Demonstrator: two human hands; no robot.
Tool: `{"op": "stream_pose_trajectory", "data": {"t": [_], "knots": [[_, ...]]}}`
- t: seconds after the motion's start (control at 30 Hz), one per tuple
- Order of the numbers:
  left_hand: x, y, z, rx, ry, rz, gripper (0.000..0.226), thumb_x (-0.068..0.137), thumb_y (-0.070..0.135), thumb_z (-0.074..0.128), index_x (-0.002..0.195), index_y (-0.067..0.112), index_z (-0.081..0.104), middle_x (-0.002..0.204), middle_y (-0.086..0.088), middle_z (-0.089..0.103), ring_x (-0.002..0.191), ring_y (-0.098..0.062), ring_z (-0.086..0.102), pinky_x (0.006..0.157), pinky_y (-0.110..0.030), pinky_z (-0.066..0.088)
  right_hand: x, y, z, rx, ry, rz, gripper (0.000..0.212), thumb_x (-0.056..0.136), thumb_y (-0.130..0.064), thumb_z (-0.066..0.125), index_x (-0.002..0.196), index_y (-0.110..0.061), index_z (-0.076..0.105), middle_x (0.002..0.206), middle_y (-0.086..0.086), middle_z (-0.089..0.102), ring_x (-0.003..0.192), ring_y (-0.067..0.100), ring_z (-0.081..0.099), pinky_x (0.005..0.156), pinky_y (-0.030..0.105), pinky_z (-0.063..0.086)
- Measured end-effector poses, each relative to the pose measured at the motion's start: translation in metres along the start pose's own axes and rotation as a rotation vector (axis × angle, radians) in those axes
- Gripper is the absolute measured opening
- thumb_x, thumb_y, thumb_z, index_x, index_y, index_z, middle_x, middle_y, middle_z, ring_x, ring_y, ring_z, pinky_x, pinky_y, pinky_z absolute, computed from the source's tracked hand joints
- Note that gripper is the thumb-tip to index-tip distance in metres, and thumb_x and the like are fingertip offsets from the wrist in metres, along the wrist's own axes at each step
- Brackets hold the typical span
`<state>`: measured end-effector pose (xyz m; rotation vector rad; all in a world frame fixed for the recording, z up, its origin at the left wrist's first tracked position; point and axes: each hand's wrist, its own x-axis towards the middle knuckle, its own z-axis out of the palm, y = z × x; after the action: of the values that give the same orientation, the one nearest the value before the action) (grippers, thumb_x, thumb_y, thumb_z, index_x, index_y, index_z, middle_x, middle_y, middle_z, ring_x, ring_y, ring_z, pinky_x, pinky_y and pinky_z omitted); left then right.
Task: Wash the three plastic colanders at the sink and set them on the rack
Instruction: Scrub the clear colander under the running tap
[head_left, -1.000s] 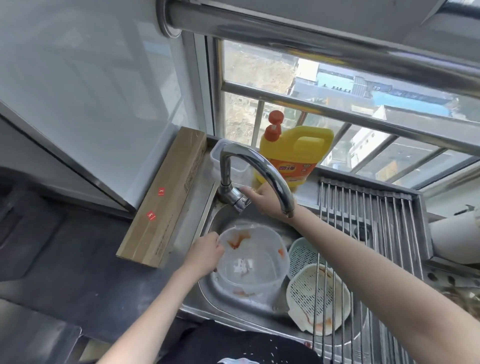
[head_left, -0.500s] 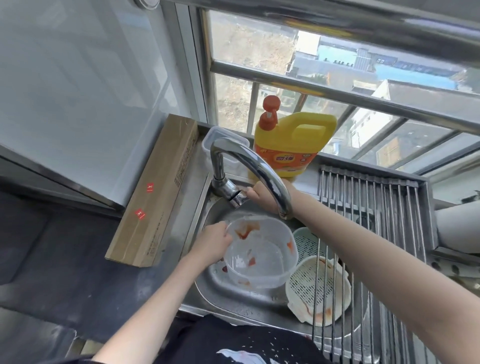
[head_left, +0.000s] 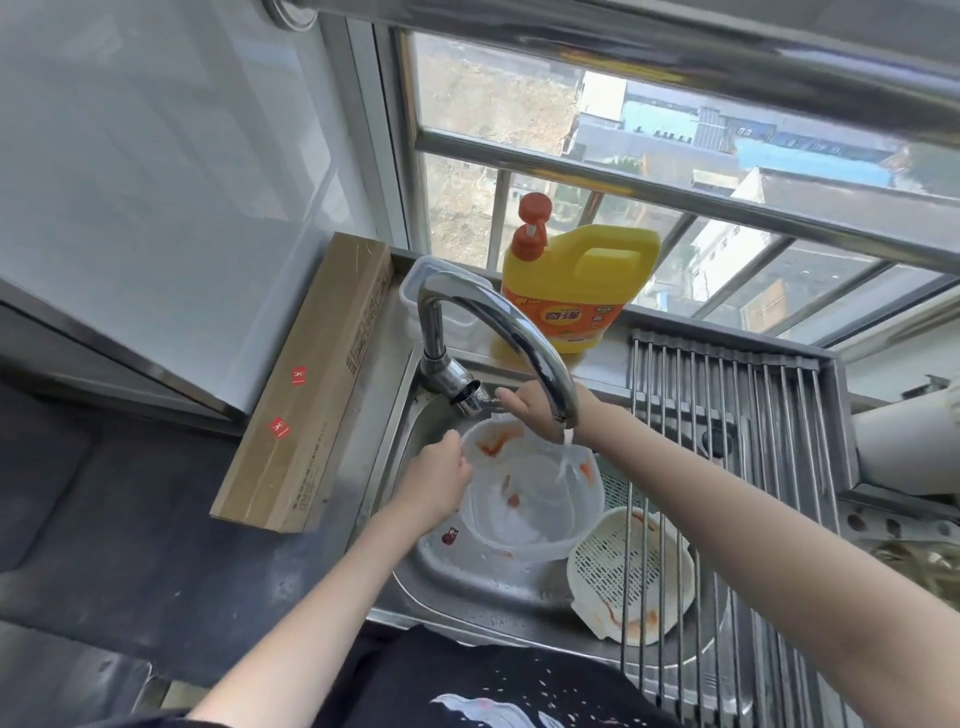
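My left hand (head_left: 436, 480) grips the left rim of a clear plastic colander bowl (head_left: 530, 499) smeared with red sauce, held over the steel sink (head_left: 457, 577). Water falls from the curved tap (head_left: 498, 327) into the bowl. My right hand (head_left: 535, 410) reaches behind the spout and holds the tap's lever. A white perforated colander (head_left: 623, 566) with orange stains leans in the sink's right side, under the rack bars. A pale green colander (head_left: 615, 488) shows partly behind it.
A roll-up steel rack (head_left: 737, 426) covers the sink's right half. A yellow detergent jug (head_left: 576, 286) and a clear lidded box (head_left: 415, 291) stand on the window ledge. A long cardboard box (head_left: 306, 384) lies left of the sink on the dark counter.
Water now runs from the tap into the clear bowl. My left hand has lifted the bowl slightly under the spout. My right hand stays at the lever.
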<state>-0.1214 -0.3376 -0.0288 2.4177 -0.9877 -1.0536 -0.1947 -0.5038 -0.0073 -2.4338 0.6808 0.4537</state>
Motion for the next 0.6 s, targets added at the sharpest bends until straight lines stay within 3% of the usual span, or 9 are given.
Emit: {"op": "stream_pose_trajectory", "data": {"t": [0.1,0.17,0.27,0.33,0.47,0.6], "knots": [[0.000,0.000,0.003,-0.014,-0.039,-0.004,0.026,0.094,0.014,0.039,0.070,0.017,0.029,0.071,-0.002,0.046,0.063,-0.020,0.040,0.051,-0.031,0.026,-0.008,0.007,-0.005,0.076,-0.017,0.112,0.038,0.096,-0.028,0.048,0.058,-0.026,0.044,0.066,0.000,0.057,0.069,0.022,0.057,0.077,0.040,0.052],[0.000,0.000,0.007,-0.027,-0.072,-0.007,0.024,0.092,0.014,0.040,0.070,0.016,0.030,0.075,-0.005,0.047,0.068,-0.024,0.042,0.056,-0.032,0.028,-0.023,0.013,-0.014,0.113,0.047,0.172,0.033,0.095,-0.020,0.048,0.063,-0.023,0.044,0.070,0.002,0.058,0.070,0.024,0.058,0.071,0.039,0.053],[-0.001,0.003,0.012,-0.038,-0.090,-0.004,0.027,0.091,0.013,0.040,0.067,0.015,0.028,0.070,-0.003,0.042,0.062,-0.021,0.040,0.050,-0.030,0.027,-0.055,0.022,-0.026,0.254,0.151,0.196,0.055,0.102,-0.038,0.031,0.057,-0.014,0.052,0.056,0.000,0.054,0.052,0.016,0.049,0.055,0.027,0.038],[-0.002,0.005,0.017,-0.061,-0.107,0.005,0.029,0.092,0.012,0.040,0.066,0.016,0.027,0.067,-0.001,0.040,0.055,-0.015,0.036,0.047,-0.027,0.026,-0.074,0.026,-0.026,0.305,0.171,0.228,0.066,0.101,-0.046,0.027,0.054,-0.011,0.058,0.051,0.000,0.053,0.048,0.016,0.048,0.055,0.027,0.037],[-0.003,0.011,0.022,-0.080,-0.126,0.005,0.029,0.092,0.012,0.041,0.066,0.017,0.028,0.068,-0.002,0.041,0.063,-0.021,0.037,0.058,-0.032,0.031,-0.098,0.026,-0.014,0.392,0.183,0.263,0.059,0.100,-0.046,0.031,0.065,-0.011,0.063,0.057,0.002,0.057,0.052,0.018,0.054,0.059,0.032,0.046],[-0.005,0.015,0.020,-0.090,-0.086,0.019,0.030,0.092,0.010,0.039,0.066,0.016,0.026,0.066,-0.002,0.039,0.060,-0.019,0.033,0.056,-0.033,0.026,-0.113,0.024,-0.006,0.480,0.356,0.271,0.045,0.100,-0.039,0.036,0.071,-0.014,0.060,0.060,0.002,0.059,0.051,0.013,0.054,0.055,0.034,0.048]]}}
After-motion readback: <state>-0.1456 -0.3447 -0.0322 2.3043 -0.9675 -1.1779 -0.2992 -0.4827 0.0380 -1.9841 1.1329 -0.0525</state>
